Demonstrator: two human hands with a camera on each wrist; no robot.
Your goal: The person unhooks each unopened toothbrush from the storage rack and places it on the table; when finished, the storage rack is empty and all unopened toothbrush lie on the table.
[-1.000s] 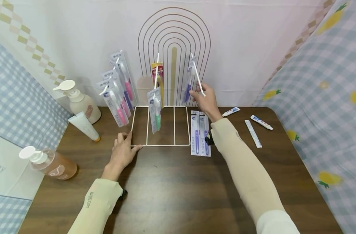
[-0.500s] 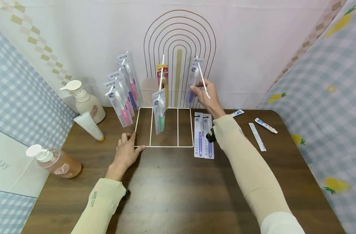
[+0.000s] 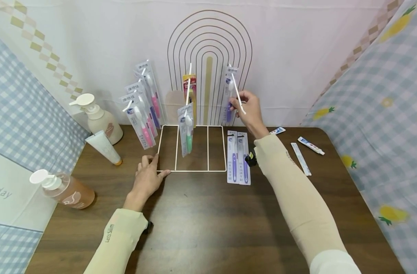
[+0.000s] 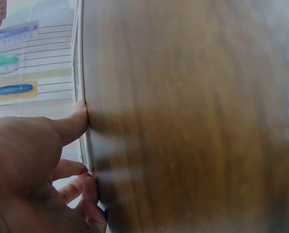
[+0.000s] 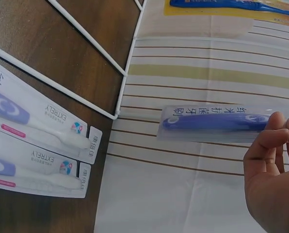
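Observation:
My right hand (image 3: 250, 110) pinches the lower part of a packaged purple toothbrush (image 3: 228, 95), which hangs upright on the rack's right prong. In the right wrist view, the thumb and fingers hold this purple toothbrush pack (image 5: 210, 122) by its edge. My left hand (image 3: 147, 179) rests on the front left corner of the white wire rack (image 3: 191, 171). Its thumb lies on the front wire and its fingers are by the side wire, as the left wrist view shows the hand (image 4: 28, 150) pressing there. Two packaged purple toothbrushes (image 3: 238, 158) lie on the table beside the rack.
Several packaged toothbrushes (image 3: 141, 118) hang on the left prong. A green toothbrush pack (image 3: 186, 131) and a yellow-red pack (image 3: 190, 89) hang in the middle. Pump bottles (image 3: 104, 123) and a white tube (image 3: 104, 146) stand at left. Small toothpaste tubes (image 3: 311, 145) lie at right.
The purple toothbrush pack has turned to face forward and hangs straighter. My right hand has shifted slightly right, now at its right edge. The left hand stays on the rack corner.

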